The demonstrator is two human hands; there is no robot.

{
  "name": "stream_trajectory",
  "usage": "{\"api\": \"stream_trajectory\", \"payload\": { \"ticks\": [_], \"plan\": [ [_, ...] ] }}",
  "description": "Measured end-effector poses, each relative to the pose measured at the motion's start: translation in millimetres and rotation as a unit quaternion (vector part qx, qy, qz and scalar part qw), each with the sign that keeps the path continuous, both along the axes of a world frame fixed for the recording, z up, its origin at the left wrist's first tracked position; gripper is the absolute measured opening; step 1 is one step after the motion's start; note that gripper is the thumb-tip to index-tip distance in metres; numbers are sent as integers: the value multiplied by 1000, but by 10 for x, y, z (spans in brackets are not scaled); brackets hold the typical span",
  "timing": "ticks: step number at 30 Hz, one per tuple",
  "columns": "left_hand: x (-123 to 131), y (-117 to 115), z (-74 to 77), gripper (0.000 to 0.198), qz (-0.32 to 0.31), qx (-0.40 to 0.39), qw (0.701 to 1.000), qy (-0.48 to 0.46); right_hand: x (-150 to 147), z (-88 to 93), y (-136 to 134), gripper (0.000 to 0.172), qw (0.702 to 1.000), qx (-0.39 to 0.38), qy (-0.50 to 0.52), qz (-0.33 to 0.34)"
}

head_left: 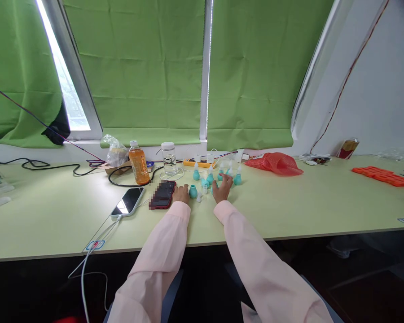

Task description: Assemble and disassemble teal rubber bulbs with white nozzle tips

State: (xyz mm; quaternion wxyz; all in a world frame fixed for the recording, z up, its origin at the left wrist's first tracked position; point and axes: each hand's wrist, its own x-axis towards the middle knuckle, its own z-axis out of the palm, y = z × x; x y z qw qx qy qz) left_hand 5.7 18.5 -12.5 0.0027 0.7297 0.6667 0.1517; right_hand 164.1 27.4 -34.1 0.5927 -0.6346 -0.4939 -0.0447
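Note:
My left hand (181,194) rests low on the table between a dark red-edged phone and a teal squeeze bulb (193,192) without a tip, its fingers stretched forward. To the right, my right hand (223,188) has thumb and fingers spread among more teal bulbs and partly hides some of them. One teal bulb with a pointed clear nozzle (237,178) stands just past its fingers. Another capped bulb (196,173) stands farther back. Small clear plastic parts (199,197) lie between the hands.
The red-edged phone (164,194) and a white-edged phone (128,202) with cables lie left. Behind them stand an orange drink bottle (139,163) and a clear jar (169,159). A red plastic bag (274,163) and orange trays (384,175) lie to the right.

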Motion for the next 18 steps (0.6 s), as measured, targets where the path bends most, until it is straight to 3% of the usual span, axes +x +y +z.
{"api": "stream_trajectory", "payload": {
  "ticks": [7,13,18],
  "plan": [
    [2,-17,10,26,-7,3,1000,17,286,-13,8,36,994,-63,31,-89],
    [7,-10,-2,26,-22,3,999,34,345,-126,116,40,988,-136,25,-71],
    [24,-34,10,26,-24,-2,999,43,350,-152,135,46,989,-134,4,-68]
  ]
}}
